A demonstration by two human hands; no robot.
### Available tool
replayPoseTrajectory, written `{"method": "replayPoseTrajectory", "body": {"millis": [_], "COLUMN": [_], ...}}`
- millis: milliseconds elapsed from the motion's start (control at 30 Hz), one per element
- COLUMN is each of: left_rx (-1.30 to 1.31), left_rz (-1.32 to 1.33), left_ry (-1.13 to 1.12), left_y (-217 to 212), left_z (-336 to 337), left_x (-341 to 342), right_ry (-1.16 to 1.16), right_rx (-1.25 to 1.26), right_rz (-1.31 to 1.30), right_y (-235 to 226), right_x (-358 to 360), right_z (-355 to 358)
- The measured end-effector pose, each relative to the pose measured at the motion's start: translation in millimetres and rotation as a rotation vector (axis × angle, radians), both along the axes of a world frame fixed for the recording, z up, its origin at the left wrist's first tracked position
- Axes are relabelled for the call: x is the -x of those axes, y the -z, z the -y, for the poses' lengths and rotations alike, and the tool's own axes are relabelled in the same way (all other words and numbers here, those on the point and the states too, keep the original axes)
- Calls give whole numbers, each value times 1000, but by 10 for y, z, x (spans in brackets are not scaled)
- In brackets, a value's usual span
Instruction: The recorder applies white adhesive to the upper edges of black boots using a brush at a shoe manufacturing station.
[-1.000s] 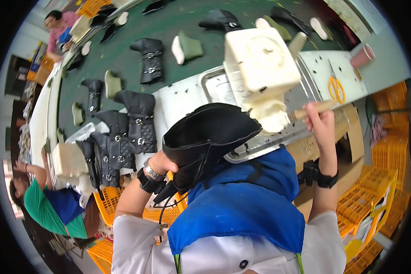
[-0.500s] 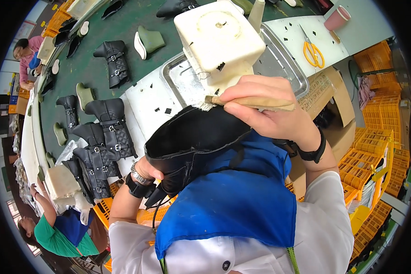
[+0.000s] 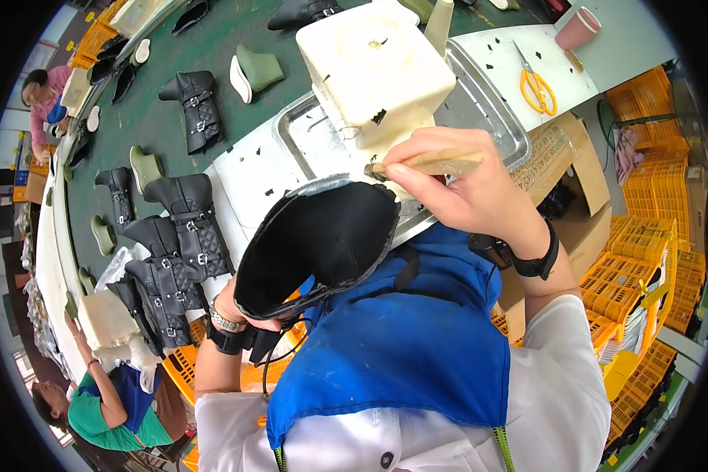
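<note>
Left hand (image 3: 248,318) mostly hidden under the boot (image 3: 318,244), propping it sole-side up over the lap; its grip can't be judged. Right hand (image 3: 464,189) pinches brush (image 3: 429,164), bristles at boot's rim beside white tub (image 3: 374,67).

A shoe factory floor: black boots (image 3: 189,228) and green lasts (image 3: 258,69) lie along a green conveyor belt (image 3: 161,118), other workers (image 3: 110,405) stand beside the belt, and orange crates (image 3: 653,259) are stacked opposite it.
</note>
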State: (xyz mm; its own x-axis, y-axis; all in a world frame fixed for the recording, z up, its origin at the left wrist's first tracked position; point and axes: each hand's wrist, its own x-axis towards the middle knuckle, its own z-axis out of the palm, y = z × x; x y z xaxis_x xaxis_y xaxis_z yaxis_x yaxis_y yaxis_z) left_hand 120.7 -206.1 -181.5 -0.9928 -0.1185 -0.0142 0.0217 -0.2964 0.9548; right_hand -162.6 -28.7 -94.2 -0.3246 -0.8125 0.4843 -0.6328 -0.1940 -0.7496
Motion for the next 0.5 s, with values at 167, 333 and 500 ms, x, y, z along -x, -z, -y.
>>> {"method": "replayPoseTrajectory", "body": {"millis": [167, 333, 500], "left_rx": [-74, 18, 332], "left_rz": [108, 72, 212], "left_ry": [-45, -58, 56], "left_y": [34, -77, -324], "left_z": [8, -24, 63], "left_x": [-70, -3, 190], "right_ry": [15, -94, 42], "right_rx": [48, -51, 64], "right_rz": [184, 273, 122], "right_y": [-75, -143, -30], "right_x": [32, 18, 12], "right_z": [11, -9, 96]}}
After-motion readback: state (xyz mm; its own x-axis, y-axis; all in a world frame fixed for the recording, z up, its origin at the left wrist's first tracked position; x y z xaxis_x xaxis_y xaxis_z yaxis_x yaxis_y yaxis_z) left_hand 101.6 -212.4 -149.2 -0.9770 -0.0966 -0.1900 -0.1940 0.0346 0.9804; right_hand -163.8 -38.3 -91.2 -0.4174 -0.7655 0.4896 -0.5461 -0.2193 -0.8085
